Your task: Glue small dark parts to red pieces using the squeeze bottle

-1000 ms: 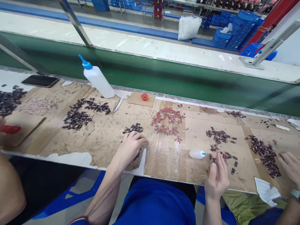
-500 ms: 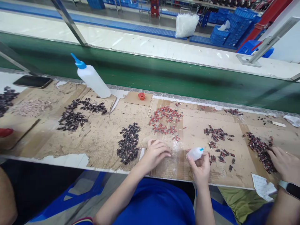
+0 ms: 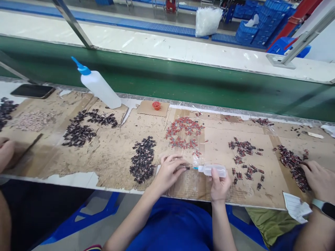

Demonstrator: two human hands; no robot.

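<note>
Right grip (image 3: 220, 186) was wrapped round a small translucent white plastic squeeze bottle (image 3: 213, 170); half a second earlier its blue tip pointed up and outward, now the bottle lay level, tip towards the left grip. Left grip (image 3: 170, 171) was nearly closed, fingertips pinching a small dark piece (image 3: 186, 168) just beside the tip. Heap of small shiny black pieces (image 3: 142, 159) left of that grip; small red pieces (image 3: 184, 132) beyond it. White table's (image 3: 87, 178) front edge ran near both grips; brown cardboard (image 3: 217, 146) stretched beyond the right one.
</note>
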